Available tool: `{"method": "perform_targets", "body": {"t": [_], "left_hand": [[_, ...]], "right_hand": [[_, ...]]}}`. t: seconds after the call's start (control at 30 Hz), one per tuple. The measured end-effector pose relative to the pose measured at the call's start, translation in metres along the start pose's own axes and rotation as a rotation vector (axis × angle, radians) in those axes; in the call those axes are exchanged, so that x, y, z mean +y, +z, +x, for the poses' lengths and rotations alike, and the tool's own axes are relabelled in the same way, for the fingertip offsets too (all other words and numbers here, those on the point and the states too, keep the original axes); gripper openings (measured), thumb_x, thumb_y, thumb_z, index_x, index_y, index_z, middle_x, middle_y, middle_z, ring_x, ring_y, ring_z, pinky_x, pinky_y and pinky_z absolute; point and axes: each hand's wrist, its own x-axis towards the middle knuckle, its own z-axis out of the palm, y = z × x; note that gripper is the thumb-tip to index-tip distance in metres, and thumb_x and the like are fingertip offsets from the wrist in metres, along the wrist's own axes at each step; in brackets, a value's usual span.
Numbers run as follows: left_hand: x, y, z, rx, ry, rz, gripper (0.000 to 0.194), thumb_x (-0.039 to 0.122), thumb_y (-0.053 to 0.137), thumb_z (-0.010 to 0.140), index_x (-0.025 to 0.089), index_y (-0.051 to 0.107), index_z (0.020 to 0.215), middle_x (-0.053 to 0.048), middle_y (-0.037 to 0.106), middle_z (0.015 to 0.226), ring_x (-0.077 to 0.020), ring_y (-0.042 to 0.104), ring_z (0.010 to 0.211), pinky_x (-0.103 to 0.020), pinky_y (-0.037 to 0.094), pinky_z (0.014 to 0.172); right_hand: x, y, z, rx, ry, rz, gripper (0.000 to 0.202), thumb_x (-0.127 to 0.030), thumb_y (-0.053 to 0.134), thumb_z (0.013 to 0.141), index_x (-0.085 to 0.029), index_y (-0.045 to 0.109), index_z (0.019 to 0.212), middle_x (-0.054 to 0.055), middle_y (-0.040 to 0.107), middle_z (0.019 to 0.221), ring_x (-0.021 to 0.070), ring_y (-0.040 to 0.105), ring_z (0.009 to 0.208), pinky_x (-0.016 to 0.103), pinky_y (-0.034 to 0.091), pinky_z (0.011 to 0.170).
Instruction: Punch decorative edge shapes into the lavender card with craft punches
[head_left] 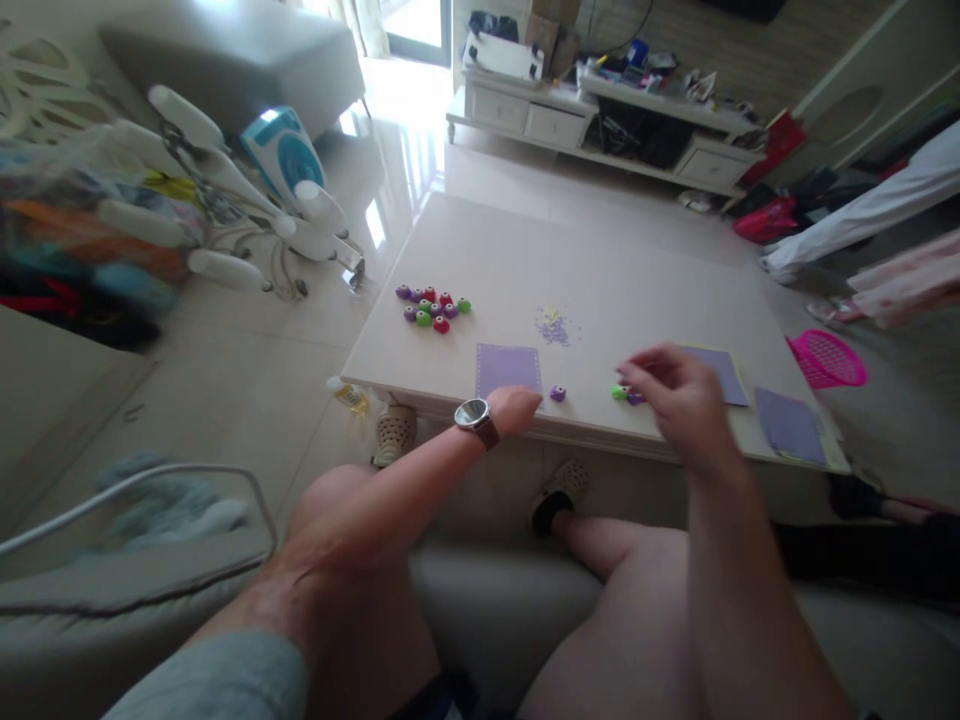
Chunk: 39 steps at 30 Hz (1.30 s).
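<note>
A sheet of purple paper (508, 368) with a row of small punched holes along its borders lies at the near edge of the table. My left hand (517, 408), a watch on its wrist, is closed at the sheet's near right corner; its fingertips are mostly hidden. Just right of it stands a purple craft punch (558, 394). My right hand (675, 395) has thumb and forefinger pinched together, right above a green craft punch (619, 392). A second purple punch (635, 398) is partly covered by that hand. Whether anything sits in the pinch is too small to make out.
Several red, green and purple punches (435, 310) cluster at the table's left. Purple and yellow paper bits (553, 326) lie mid-table. More purple sheets (789, 425) rest at the right end. A pink basket (829, 358) stands beyond; another person's legs (862, 205) are at the far right.
</note>
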Motion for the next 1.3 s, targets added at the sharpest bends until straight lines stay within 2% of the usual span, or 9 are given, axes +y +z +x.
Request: {"method": "perform_targets", "body": {"t": [0.07, 0.13, 0.23, 0.43, 0.7, 0.87, 0.97, 1.07, 1.3], "left_hand": [[-0.003, 0.005, -0.001, -0.005, -0.009, 0.038, 0.026, 0.015, 0.056, 0.095, 0.016, 0.075, 0.113, -0.013, 0.076, 0.120, -0.0252, 0.073, 0.110, -0.033, 0.058, 0.091], [-0.007, 0.010, -0.001, -0.001, 0.000, 0.063, 0.026, 0.014, 0.055, 0.095, 0.016, 0.074, 0.112, -0.012, 0.075, 0.119, -0.0252, 0.072, 0.109, -0.032, 0.057, 0.088], [-0.014, 0.015, 0.000, 0.029, 0.034, 0.062, 0.028, 0.014, 0.056, 0.095, 0.018, 0.072, 0.117, -0.011, 0.073, 0.118, -0.0242, 0.070, 0.109, -0.032, 0.056, 0.090], [-0.017, 0.026, -0.001, 0.090, 0.011, 0.050, 0.031, 0.011, 0.055, 0.093, 0.019, 0.069, 0.120, -0.011, 0.070, 0.119, -0.0240, 0.066, 0.112, -0.034, 0.055, 0.095], [-0.007, 0.036, -0.025, 0.134, -0.007, 0.009, 0.031, 0.018, 0.063, 0.093, 0.018, 0.067, 0.123, -0.010, 0.069, 0.119, -0.0271, 0.065, 0.116, -0.040, 0.054, 0.103], [-0.021, 0.038, -0.014, 0.186, -0.009, -0.033, 0.032, 0.009, 0.058, 0.092, 0.019, 0.066, 0.121, -0.010, 0.069, 0.124, -0.0268, 0.063, 0.119, -0.040, 0.056, 0.104], [-0.026, 0.044, -0.002, 0.197, 0.059, -0.051, 0.035, 0.005, 0.056, 0.091, 0.019, 0.064, 0.123, -0.011, 0.066, 0.135, -0.0253, 0.060, 0.127, -0.039, 0.055, 0.107], [-0.026, 0.051, 0.003, 0.184, 0.079, -0.015, 0.036, 0.004, 0.055, 0.092, 0.019, 0.063, 0.124, -0.012, 0.064, 0.142, -0.0258, 0.055, 0.135, -0.039, 0.054, 0.108], [-0.038, 0.051, -0.006, 0.199, 0.017, 0.037, 0.031, 0.004, 0.047, 0.097, 0.020, 0.063, 0.117, -0.010, 0.064, 0.135, -0.0244, 0.058, 0.123, -0.038, 0.056, 0.096]], "right_hand": [[0.022, 0.029, 0.013, -0.051, 0.107, -0.148, 0.014, -0.030, 0.073, 0.091, -0.017, 0.072, 0.097, 0.008, 0.075, 0.093, 0.0208, 0.070, 0.080, 0.037, 0.059, 0.078], [0.040, 0.055, 0.021, -0.159, 0.155, -0.330, 0.011, -0.021, 0.070, 0.089, -0.016, 0.073, 0.098, 0.011, 0.076, 0.104, 0.0214, 0.071, 0.088, 0.037, 0.058, 0.086], [0.052, 0.075, 0.026, -0.371, 0.029, -0.447, 0.016, -0.022, 0.068, 0.093, -0.018, 0.074, 0.107, 0.012, 0.076, 0.117, 0.0232, 0.070, 0.106, 0.034, 0.052, 0.099], [0.046, 0.073, 0.033, -0.467, 0.041, -0.563, 0.027, -0.023, 0.063, 0.097, -0.018, 0.072, 0.123, 0.015, 0.073, 0.130, 0.0259, 0.069, 0.116, 0.034, 0.050, 0.100], [0.044, 0.085, 0.039, -0.566, 0.074, -0.619, 0.036, -0.017, 0.058, 0.098, -0.018, 0.071, 0.132, 0.017, 0.070, 0.139, 0.0267, 0.067, 0.122, 0.033, 0.050, 0.102], [0.051, 0.089, 0.050, -0.523, 0.108, -0.664, 0.039, -0.008, 0.056, 0.094, -0.019, 0.073, 0.128, 0.014, 0.072, 0.136, 0.0261, 0.068, 0.120, 0.033, 0.050, 0.100], [0.060, 0.090, 0.054, -0.512, 0.129, -0.692, 0.034, -0.011, 0.058, 0.096, -0.019, 0.075, 0.124, 0.014, 0.074, 0.133, 0.0264, 0.069, 0.119, 0.032, 0.050, 0.098], [0.068, 0.089, 0.055, -0.572, 0.156, -0.720, 0.028, -0.015, 0.061, 0.097, -0.019, 0.078, 0.119, 0.014, 0.076, 0.128, 0.0263, 0.070, 0.116, 0.032, 0.049, 0.097], [0.074, 0.098, 0.052, -0.598, 0.091, -0.673, 0.025, -0.013, 0.063, 0.096, -0.020, 0.080, 0.112, 0.012, 0.079, 0.120, 0.0236, 0.071, 0.113, 0.029, 0.049, 0.097]]}}
